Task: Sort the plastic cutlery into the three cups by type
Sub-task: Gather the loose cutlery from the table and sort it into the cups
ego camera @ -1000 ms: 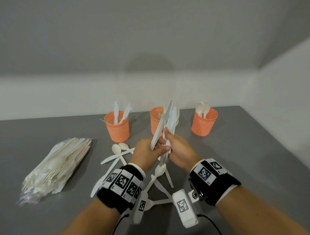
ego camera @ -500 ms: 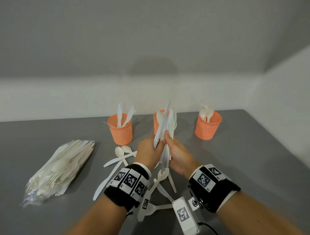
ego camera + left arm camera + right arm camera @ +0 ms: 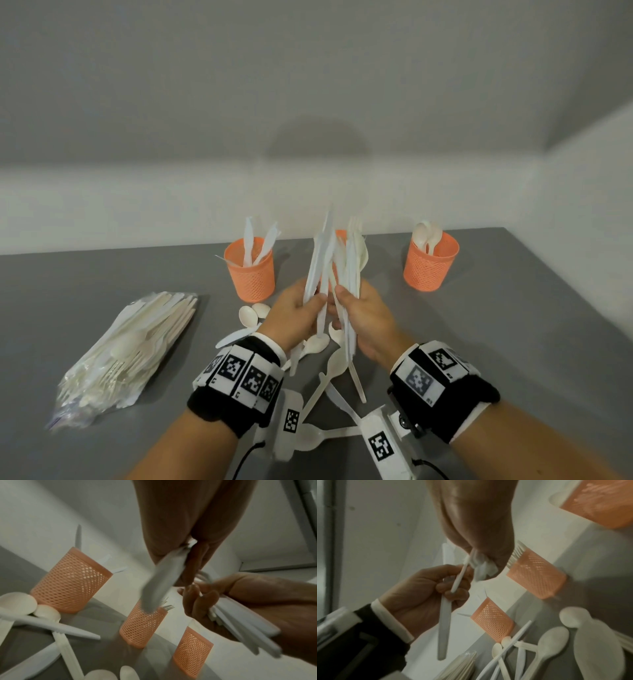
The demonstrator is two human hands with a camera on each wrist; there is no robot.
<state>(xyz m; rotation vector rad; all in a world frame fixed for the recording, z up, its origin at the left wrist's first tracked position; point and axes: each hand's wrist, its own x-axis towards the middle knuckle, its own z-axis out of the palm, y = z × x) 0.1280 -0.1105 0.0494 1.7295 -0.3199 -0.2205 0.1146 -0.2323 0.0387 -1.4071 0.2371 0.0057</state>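
Three orange mesh cups stand in a row at the back. The left cup (image 3: 250,270) holds knives. The right cup (image 3: 431,263) holds spoons. Fork tines show in the middle cup (image 3: 142,626), which the raised cutlery mostly hides in the head view. My hands meet in front of the middle cup. My right hand (image 3: 342,294) grips an upright bundle of white cutlery (image 3: 352,260). My left hand (image 3: 313,303) grips a few long white pieces (image 3: 318,263) fanned slightly left of that bundle. One of them is a knife (image 3: 444,622). Loose spoons and knives (image 3: 329,373) lie on the table under my wrists.
A clear bag of more cutlery (image 3: 133,349) lies at the left on the grey table (image 3: 513,342). Two spoons (image 3: 253,311) rest just in front of the left cup. White walls close in behind the cups and along the right edge.
Both hands stay together in front of the middle cup with the cutlery upright. The left hand's pieces now stand closer to the right hand's bundle. My view has shifted slightly.
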